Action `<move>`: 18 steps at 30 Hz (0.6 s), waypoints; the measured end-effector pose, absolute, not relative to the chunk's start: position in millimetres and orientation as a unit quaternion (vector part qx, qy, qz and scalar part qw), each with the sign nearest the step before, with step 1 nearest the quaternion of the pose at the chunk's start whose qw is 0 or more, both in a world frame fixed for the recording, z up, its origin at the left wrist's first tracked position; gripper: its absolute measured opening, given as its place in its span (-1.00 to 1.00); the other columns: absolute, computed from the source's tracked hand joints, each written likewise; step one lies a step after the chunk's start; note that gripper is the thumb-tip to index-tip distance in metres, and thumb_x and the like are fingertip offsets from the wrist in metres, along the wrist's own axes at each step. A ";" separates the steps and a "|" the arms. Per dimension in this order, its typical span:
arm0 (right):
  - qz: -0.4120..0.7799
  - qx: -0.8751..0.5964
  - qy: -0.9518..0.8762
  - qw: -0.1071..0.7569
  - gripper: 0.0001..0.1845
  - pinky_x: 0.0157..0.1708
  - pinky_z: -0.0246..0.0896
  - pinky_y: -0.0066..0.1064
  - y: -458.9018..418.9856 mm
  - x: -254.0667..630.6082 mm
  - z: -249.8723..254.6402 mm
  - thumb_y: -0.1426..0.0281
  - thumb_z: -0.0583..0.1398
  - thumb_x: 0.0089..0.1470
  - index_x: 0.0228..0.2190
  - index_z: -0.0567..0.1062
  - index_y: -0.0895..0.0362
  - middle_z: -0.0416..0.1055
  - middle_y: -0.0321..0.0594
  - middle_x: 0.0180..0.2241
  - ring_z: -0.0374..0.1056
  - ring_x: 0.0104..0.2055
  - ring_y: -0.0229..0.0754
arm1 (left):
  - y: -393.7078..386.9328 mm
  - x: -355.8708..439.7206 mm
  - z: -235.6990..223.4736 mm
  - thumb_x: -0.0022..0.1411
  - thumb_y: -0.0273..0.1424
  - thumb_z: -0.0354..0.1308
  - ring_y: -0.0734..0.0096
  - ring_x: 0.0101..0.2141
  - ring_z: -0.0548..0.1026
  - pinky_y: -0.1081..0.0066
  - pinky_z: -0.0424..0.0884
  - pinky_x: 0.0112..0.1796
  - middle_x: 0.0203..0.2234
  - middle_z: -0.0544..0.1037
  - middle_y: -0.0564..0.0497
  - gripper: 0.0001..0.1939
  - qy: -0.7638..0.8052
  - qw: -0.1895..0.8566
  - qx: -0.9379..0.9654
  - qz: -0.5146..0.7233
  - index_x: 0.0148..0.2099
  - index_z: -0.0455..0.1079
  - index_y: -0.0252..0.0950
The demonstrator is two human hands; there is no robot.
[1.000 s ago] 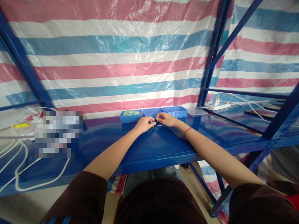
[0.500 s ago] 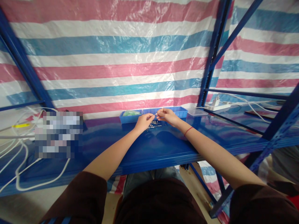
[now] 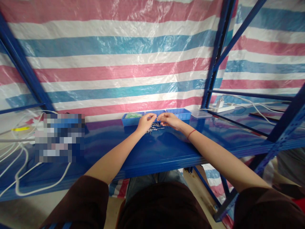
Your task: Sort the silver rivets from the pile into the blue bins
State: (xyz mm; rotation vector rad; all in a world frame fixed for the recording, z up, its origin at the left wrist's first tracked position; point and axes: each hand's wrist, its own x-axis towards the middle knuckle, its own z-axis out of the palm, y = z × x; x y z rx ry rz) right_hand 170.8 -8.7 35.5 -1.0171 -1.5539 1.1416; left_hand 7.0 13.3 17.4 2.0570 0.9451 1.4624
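Observation:
Both my hands are raised a little above the blue shelf (image 3: 152, 149), fingertips nearly meeting. My left hand (image 3: 145, 122) is closed in a pinch on a small thin metal piece. My right hand (image 3: 169, 120), with a red thread on its wrist, pinches the same spot from the other side; what it grips is too small to name. Just below the hands lies a small pile of several thin metal pins (image 3: 155, 127). Behind them stand three blue trays in a row (image 3: 181, 112); the left tray (image 3: 130, 120) holds something green.
A clear plastic lid or box (image 3: 201, 114) lies right of the trays. A white power strip (image 3: 220, 107) with white cables sits on the right shelf. More white cables (image 3: 21, 171) trail at the left beside a blurred patch. Blue rack posts (image 3: 215, 54) rise against a striped tarpaulin.
My hands have lifted from the pile of pins on the shelf and come together in the air just above it, each pinching.

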 end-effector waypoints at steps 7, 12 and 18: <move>0.488 -0.391 -0.619 0.476 -0.94 -0.56 0.20 -0.62 -7.0 173.2 34.0 0.52 0.18 -0.12 -0.47 0.43 0.17 0.39 -0.30 -0.48 0.22 -0.56 -0.44 | 12.3 7.6 19.0 0.11 -0.25 0.09 0.41 -0.43 0.48 0.43 0.38 -0.35 -0.45 0.53 -0.03 -0.74 0.351 0.268 0.721 0.534 -0.27 0.42 -0.35; 0.485 -0.394 -0.620 0.475 -0.94 -0.55 0.21 -0.60 -7.6 172.3 33.8 0.50 0.19 -0.09 -0.45 0.42 0.16 0.42 -0.27 -0.42 0.23 -0.55 -0.43 | 11.7 7.6 19.7 0.09 -0.24 0.10 0.41 -0.44 0.47 0.41 0.37 -0.33 -0.50 0.52 -0.01 -0.74 0.345 0.278 0.718 0.538 -0.31 0.41 -0.35; 0.491 -0.397 -0.641 0.436 -0.87 -0.52 0.26 -0.57 -7.5 170.3 32.8 0.35 0.16 0.02 -0.44 0.46 0.16 0.44 -0.22 -0.34 0.25 -0.54 -0.42 | 12.5 7.5 19.0 0.08 -0.25 0.11 0.39 -0.40 0.48 0.40 0.38 -0.30 -0.47 0.53 -0.01 -0.75 0.318 0.285 0.723 0.543 -0.30 0.41 -0.34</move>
